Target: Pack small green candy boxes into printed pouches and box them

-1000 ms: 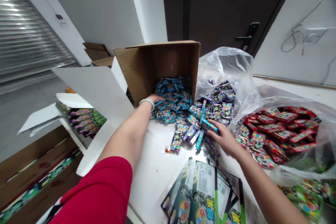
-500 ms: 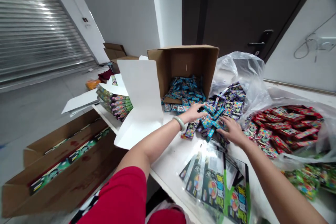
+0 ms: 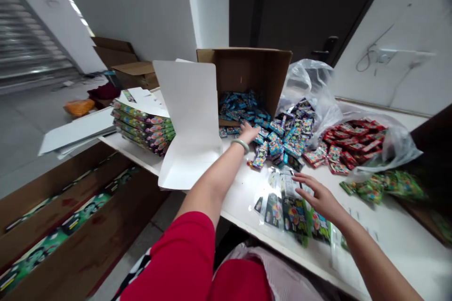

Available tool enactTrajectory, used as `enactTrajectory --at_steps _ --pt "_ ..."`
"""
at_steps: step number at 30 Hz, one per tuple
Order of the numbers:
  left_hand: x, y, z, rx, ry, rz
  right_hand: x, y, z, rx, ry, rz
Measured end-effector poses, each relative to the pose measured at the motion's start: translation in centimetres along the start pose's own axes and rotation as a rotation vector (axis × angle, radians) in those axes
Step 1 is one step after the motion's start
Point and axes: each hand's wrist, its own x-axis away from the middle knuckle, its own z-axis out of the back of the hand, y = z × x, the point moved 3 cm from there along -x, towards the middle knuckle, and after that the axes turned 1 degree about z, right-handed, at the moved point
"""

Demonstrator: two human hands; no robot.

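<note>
While loose blue packets (image 3: pixel 278 143) spilled from a tipped cardboard carton (image 3: pixel 247 73) are being handled | left hand (image 3: pixel 249 132) open, at the pile | right hand (image 3: pixel 316 197) open, empty, above bagged cards (image 3: pixel 286 207) | closing on packets called for

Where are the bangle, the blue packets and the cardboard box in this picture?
bangle (image 3: pixel 240 145): head view, on its band at the left wrist.
blue packets (image 3: pixel 277 148): head view, on the loose pile.
cardboard box (image 3: pixel 247 73): head view, on its inner back wall.
</note>
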Motion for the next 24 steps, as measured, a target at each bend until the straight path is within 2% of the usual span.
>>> enactTrajectory --at_steps 3,5,7,9,10,12,14,17,19,21,24 --pt "1.9 0.5 3.4 -0.097 0.005 -0.076 4.6 1.0 1.2 -0.039 0.085 -0.161" --pt "4.4 -1.0 6.0 -0.159 -0.057 -0.173 7.1 1.9 2.3 -0.08 0.176 -0.301" --pt "8.1 -4.0 8.3 -0.409 -0.049 -0.38 8.9 2.7 3.0 -0.133 0.266 -0.421" --pt "11.9 -8.3 9.8 -0.592 0.034 -0.405 9.7 3.0 3.1 -0.183 0.329 -0.476" --pt "13.6 -10.4 9.8 -0.664 0.038 -0.391 9.7 2.9 2.9 -0.197 0.348 -0.481" --pt "16.3 -13.8 8.8 -0.726 0.0 -0.372 9.4 2.3 2.1 -0.203 0.349 -0.472" --pt "18.2 -15.5 6.4 -0.702 -0.062 -0.409 8.8 1.4 0.9 -0.184 0.287 -0.446" --pt "20.1 -15.4 2.6 -0.655 -0.124 -0.524 8.0 -0.1 -0.9 -0.14 0.086 -0.321" --pt "21.0 -15.0 0.8 -0.637 -0.138 -0.603 7.6 -0.6 -1.6 -0.116 -0.036 -0.218" --pt "21.7 -14.8 -0.2 -0.613 -0.148 -0.667 7.2 -0.3 -1.7 -0.104 -0.096 -0.16" --pt "21.9 -14.9 -0.3 -0.58 -0.165 -0.695 5.8 1.1 -1.4 -0.046 -0.116 -0.148"
